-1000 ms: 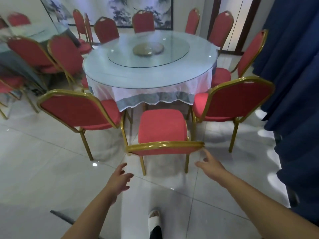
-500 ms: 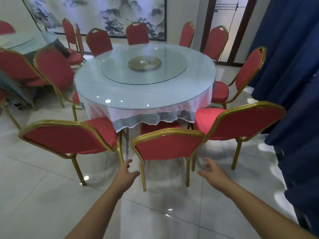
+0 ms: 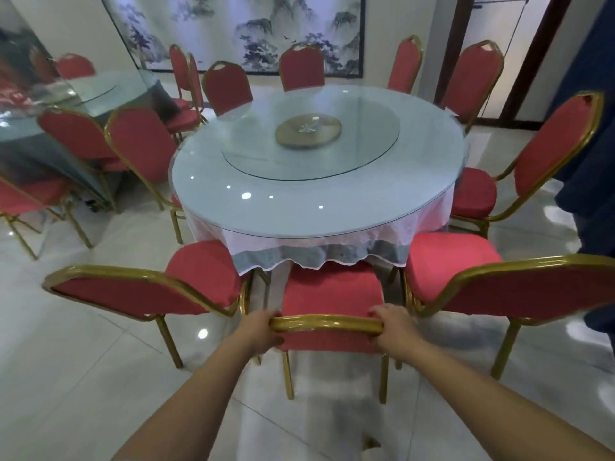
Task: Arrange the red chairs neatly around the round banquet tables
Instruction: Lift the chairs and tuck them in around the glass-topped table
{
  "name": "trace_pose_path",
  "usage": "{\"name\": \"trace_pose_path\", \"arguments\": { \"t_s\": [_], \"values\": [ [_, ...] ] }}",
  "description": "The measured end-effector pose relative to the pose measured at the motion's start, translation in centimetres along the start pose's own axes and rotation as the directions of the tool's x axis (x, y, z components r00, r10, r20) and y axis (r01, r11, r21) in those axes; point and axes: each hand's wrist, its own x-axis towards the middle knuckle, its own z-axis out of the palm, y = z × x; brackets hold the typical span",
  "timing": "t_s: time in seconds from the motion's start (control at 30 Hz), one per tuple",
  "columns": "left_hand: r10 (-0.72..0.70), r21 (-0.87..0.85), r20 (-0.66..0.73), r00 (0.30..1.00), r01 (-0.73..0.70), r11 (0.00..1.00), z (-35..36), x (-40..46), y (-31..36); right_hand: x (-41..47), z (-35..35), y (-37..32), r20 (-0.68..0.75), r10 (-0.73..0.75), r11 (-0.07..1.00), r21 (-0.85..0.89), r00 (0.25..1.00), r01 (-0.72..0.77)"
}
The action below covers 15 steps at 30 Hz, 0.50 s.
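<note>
Middle red chair [image 3: 329, 291] top rail is clamped by left hand [image 3: 259, 331] and right hand [image 3: 392, 331] at opposite ends, likely for squaring it to the bench [image 3: 316, 211].

Only one view is given, so nothing is shared with another. It is taken from the person's head and is aimed forward and down. The two forearms are seen coming up from the bottom edge, so the camera is close above them. The round table [image 3: 316, 194] is seen from above in the middle of the frame, quite near. The wall painting [image 3: 266, 28] is caught along the top edge. Straight lines are bent near the sides by the wide lens.
</note>
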Motion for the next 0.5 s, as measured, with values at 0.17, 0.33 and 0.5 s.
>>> {"name": "trace_pose_path", "arguments": {
  "t_s": [0.17, 0.33, 0.5],
  "values": [
    [-0.034, 0.174, -0.109, 0.993, 0.052, 0.983, 1.1, 0.0, 0.6, 1.4, 0.3, 1.8, -0.027, -0.129, 0.990, -0.062, 0.991, 0.127],
    [-0.057, 0.160, -0.152, 0.987, 0.082, 0.984, 2.4, 0.5, 0.1, 2.8, -0.3, 2.4, 0.011, -0.187, 0.980, -0.064, 0.982, 0.188],
    [-0.065, 0.159, -0.143, 0.988, 0.088, 0.983, 1.6, 1.7, 0.4, 4.3, -1.0, 2.9, 0.036, -0.230, 0.971, -0.052, 0.973, 0.231]
  ]
}}
